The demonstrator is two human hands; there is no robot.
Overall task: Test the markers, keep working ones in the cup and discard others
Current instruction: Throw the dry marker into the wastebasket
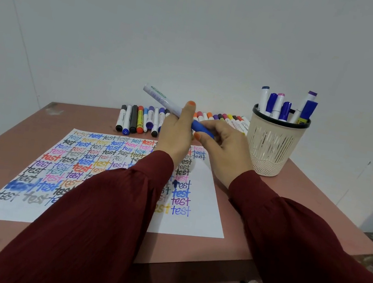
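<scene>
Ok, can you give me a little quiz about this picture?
1. True or false: the cup stands upright.
2. Which hand pinches the blue cap of the marker? A left, B right.
3. Fill in: the word written all over the paper is ____.
Key: 1 true; 2 B, the right hand; 3 test.

Written over and over, in many colours, across the white paper [198, 225]: the word "test". Green label print on the barrel of the held marker [158, 97], too blurred to read.
</scene>
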